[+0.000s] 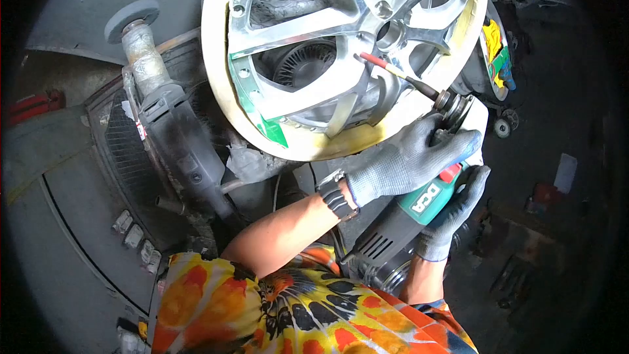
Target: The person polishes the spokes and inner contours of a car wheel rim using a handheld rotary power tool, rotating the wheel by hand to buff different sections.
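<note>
Your left hand [416, 157] closed round the head of the green power tool [426, 202]; right hand [460, 208] holding its body; red-tipped rod [397, 72] ahead, over the wheel [298, 31].

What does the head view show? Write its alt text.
A person's gloved left hand and right hand hold a green DCA power tool, its slim shaft reaching over a shiny spoked wheel, beside a dark machine.
</note>
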Tool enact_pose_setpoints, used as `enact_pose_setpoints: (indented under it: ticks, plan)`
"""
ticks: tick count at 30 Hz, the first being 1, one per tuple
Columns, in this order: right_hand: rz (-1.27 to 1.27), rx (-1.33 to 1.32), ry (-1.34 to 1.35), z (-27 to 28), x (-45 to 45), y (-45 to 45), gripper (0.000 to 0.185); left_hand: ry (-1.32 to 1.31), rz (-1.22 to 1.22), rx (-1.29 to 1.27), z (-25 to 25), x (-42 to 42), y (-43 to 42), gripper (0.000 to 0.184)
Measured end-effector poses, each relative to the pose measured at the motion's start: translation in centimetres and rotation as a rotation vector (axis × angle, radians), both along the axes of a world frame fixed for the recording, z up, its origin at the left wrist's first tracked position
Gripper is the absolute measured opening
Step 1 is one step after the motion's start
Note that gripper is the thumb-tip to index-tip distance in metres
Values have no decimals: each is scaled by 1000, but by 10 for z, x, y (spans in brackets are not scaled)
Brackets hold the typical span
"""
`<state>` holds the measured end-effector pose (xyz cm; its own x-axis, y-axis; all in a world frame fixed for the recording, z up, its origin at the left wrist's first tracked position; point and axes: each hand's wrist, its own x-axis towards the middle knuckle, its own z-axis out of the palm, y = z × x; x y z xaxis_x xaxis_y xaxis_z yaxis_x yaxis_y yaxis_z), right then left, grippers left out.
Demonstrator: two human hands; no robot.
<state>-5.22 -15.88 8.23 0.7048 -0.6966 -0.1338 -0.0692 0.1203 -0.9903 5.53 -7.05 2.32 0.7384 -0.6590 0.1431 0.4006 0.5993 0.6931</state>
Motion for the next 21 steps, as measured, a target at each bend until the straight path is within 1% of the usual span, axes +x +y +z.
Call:
enact_pose_setpoints:
  ticks: [1, 2, 4, 6, 9, 11, 13, 14, 15, 16, 17, 19, 21]
  plan:
    - [-8, -4, 0, -1, 3, -5, 51, 118, -92, -37, 3, 4, -1, 46]
    - [-47, 8, 16, -1, 6, -4, 53, 120, -93, -38, 2, 5, -3, 46]
    - [-22, -32, 44, 1, 7, -4, 53, 162, -121, -43, -1, 5, -6, 47]
    - [3, -70, 72, -1, 4, -2, 53, 150, -115, -34, 0, 3, 1, 47]
    - [-60, -34, 25, -4, -6, 5, 54, 115, -75, -35, -7, -11, -1, 47]
    - [64, -73, 66, 2, -11, 13, 56, 93, -42, -48, -11, -22, -1, 48]
    - [80, -64, 46, -1, -19, 20, 56, 183, -103, -21, -5, -25, 12, 47]
    - [74, -102, 74, 1, -23, 27, 55, 109, -25, 6, -10, -33, 13, 46]
    - [66, -140, 103, 2, -26, 33, 54, 108, -23, 5, -9, -36, 18, 46]
    - [130, -129, 88, 3, -28, 36, 51, 146, -60, 7, -9, -40, 25, 45]
    - [128, -128, 88, 2, -31, 39, 51, 185, -99, 11, -9, -42, 29, 44]
    - [76, -74, 34, -6, -40, 51, 49, 171, -101, 14, -10, -47, 41, 42]
    - [72, -103, 50, -9, -47, 64, 50, 151, -100, 29, -12, -49, 54, 39]
